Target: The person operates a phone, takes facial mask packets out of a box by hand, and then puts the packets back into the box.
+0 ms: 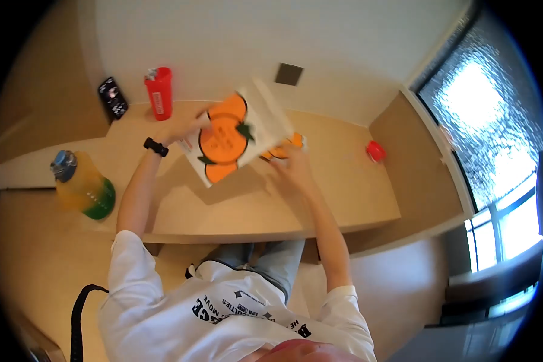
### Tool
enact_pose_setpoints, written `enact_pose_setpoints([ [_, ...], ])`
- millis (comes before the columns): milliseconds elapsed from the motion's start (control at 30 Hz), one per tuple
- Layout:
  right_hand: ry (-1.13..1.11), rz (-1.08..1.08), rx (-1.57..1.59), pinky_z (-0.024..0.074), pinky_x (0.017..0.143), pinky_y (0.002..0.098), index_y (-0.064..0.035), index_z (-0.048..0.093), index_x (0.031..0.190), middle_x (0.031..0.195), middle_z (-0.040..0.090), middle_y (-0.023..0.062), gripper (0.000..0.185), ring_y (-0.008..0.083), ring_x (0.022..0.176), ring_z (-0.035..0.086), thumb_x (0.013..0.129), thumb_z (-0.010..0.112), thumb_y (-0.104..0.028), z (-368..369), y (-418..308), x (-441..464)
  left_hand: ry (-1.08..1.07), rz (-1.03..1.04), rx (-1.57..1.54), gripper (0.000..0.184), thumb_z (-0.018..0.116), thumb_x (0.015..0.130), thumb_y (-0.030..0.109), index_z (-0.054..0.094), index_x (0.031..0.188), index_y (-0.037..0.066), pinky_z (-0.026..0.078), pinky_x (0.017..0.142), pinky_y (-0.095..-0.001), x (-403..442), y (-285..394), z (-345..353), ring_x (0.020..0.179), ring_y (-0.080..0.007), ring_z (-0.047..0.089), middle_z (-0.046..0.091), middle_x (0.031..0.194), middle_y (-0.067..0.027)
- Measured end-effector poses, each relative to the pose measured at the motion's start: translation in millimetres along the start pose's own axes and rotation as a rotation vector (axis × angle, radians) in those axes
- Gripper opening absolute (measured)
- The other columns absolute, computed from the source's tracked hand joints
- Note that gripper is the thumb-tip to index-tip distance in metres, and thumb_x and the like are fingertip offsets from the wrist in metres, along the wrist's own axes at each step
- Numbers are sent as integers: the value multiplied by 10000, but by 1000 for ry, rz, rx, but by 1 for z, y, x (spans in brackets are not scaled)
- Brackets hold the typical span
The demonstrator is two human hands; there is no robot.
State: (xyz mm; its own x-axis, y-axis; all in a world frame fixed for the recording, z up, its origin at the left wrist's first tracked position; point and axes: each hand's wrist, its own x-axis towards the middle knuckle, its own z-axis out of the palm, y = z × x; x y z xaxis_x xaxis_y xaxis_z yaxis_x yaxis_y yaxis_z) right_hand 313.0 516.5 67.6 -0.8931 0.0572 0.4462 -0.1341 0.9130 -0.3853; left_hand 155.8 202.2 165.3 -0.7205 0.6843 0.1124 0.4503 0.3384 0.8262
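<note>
My left hand (pixel 191 128), with a black band on its wrist, grips the left edge of a white paper bag (pixel 256 114) printed with large oranges and green leaves. The bag is tilted above the desk, its top end blurred. Just right of it, my right hand (pixel 297 170) has its fingers on a smaller orange-printed packet (pixel 292 142), partly hidden by the bag and the fingers. Whether that packet still touches the desk is unclear.
Along the wall stand a red cup (pixel 160 95) and a dark patterned phone (pixel 113 98). A large yellow-green bottle (pixel 85 184) is at the desk's left. A small red object (pixel 375 151) lies near the right side panel (pixel 422 157). The desk's front edge (pixel 235 234) is close to my body.
</note>
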Motion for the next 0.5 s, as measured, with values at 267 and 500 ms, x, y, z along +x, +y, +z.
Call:
enact_pose_setpoints([
  [267, -159, 246, -191, 466, 957, 449, -146, 418, 1448, 1232, 621, 148, 906, 291, 1109, 594, 675, 864, -302, -1, 39, 65, -165, -303, 573, 413, 519, 894, 341, 576, 1225, 101, 509, 792, -425, 9, -25, 32, 933, -301, 665, 702, 1041, -128],
  [500, 282, 470, 988, 546, 857, 367, -79, 492, 1355, 1208, 654, 101, 580, 227, 1057, 650, 847, 752, -186, -24, 49, 55, 370, -98, 278, 447, 461, 958, 456, 702, 1010, 84, 505, 710, -407, 65, -75, 79, 787, -286, 676, 707, 834, -120],
])
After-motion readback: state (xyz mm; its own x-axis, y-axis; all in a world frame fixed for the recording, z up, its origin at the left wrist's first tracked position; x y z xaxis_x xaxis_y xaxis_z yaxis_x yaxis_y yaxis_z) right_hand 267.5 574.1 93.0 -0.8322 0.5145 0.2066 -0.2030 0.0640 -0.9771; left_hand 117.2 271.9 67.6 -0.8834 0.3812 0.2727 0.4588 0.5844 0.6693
